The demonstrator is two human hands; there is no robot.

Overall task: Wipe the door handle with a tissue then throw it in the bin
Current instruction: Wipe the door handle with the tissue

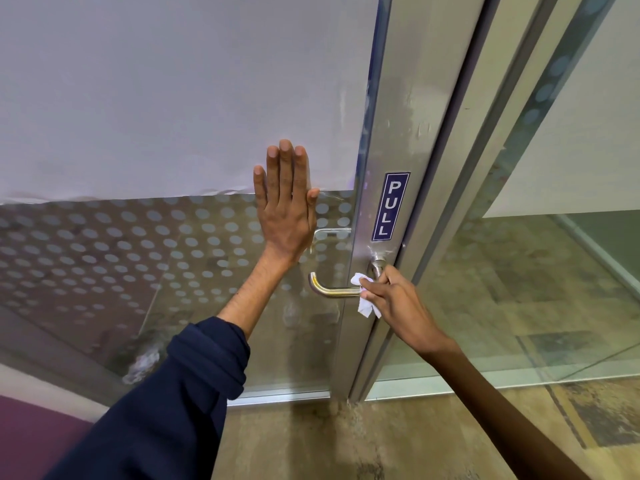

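A steel lever door handle (330, 291) juts from the metal stile of a glass door, just below a blue PULL sticker (390, 206). My right hand (398, 299) is closed around a crumpled white tissue (365, 294) and presses it on the handle near its pivot. The tissue's lower end hangs under my fingers. My left hand (285, 202) lies flat against the door glass, fingers straight and together, above and left of the handle. No bin is in view.
The glass door (173, 237) carries frosted dots and a white sheet on its upper part. A metal frame (460, 202) and a second glass panel (554, 254) stand to the right. Patterned floor (415, 438) lies below; a purple surface (31, 434) shows at the lower left.
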